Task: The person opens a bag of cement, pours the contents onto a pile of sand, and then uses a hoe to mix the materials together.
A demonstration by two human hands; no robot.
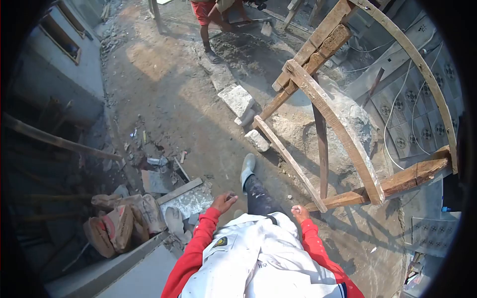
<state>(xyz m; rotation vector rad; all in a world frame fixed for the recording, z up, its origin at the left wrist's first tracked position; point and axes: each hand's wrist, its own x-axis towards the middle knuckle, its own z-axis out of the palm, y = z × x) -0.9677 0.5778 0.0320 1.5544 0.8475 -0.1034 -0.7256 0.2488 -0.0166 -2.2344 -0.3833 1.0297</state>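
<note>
My left hand (224, 201) hangs in front of my body at the end of a red sleeve, its fingers loosely bent and apart, with nothing in it. My right hand (299, 213) is at my other side, fingers curled in, and no object shows in it. Closest to that hand is the lower end of a thin wooden strip (290, 161), part of a curved wooden frame (338, 124); hand and wood look apart. One grey boot (248, 166) steps forward on the dirt ground (194, 114).
Paper sacks (119, 226) and rubble lie at the left beside a low wall. White blocks (237, 101) line the path ahead. A person in red shorts (202, 12) bends over a mound of wet sand or mortar (238, 49). Patterned tiles (417, 109) stand at the right.
</note>
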